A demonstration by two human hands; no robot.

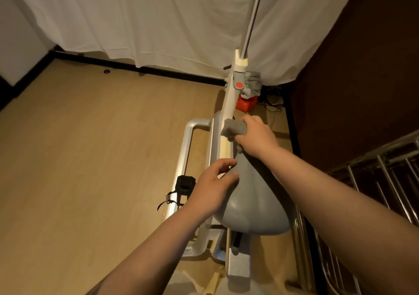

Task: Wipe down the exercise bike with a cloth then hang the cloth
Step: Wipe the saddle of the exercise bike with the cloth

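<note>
- Seen from above, a white exercise bike point(229, 104) stands on a wooden floor point(90, 147) beside a white curtain point(147, 22).
- The right hand point(256, 136) grips a bunched grey cloth point(233, 129), fingers curled round it, pressing it against the bike's white frame just ahead of the grey seat point(254, 201).
- The left hand point(213, 188) rests on the seat's left side, fingers relaxed and spread, holding nothing.
- A black pedal point(184, 184) shows at the left.
- Metal rails point(385, 181) stand on the right.
</note>
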